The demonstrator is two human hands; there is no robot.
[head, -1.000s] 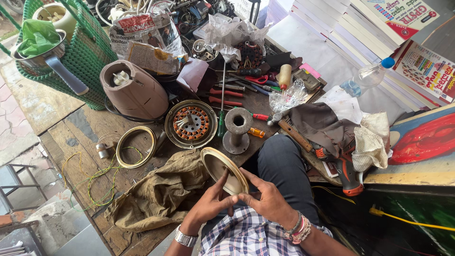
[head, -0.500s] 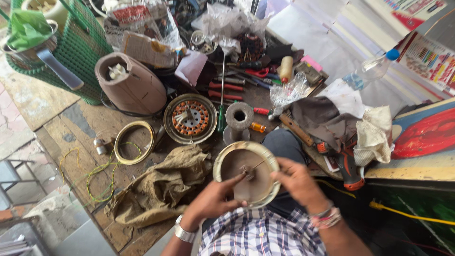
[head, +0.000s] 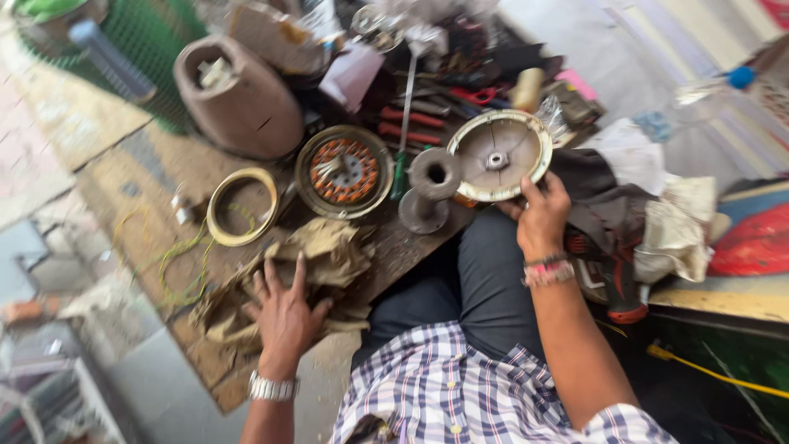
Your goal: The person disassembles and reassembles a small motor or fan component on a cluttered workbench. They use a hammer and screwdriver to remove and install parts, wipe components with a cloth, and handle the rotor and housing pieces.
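My right hand [head: 538, 215] grips the lower rim of a round cream-coloured motor cover [head: 499, 154], held up with its ribbed inside and centre hub facing me. Fingers spread, my left hand [head: 283, 311] rests flat on a crumpled brown cloth [head: 316, 255] on the wooden work surface. Between the two hands stands a grey metal spool-shaped stand [head: 429, 191]. Left of it lies a round motor stator with orange copper windings [head: 343, 171]. A loose cream ring [head: 242, 205] lies further left.
A brown domed housing [head: 238, 97] sits behind the stator. Red-handled pliers and other tools [head: 427, 123] crowd the back. A green mesh basket [head: 123, 49] stands at far left. Rags [head: 666, 230] pile at right, with yellow wire [head: 177, 263] near the left edge.
My left hand let go of the motor cover and dropped onto the brown cloth. My right hand carried the cover up and to the right, alone. The camera view shifted and blurred.
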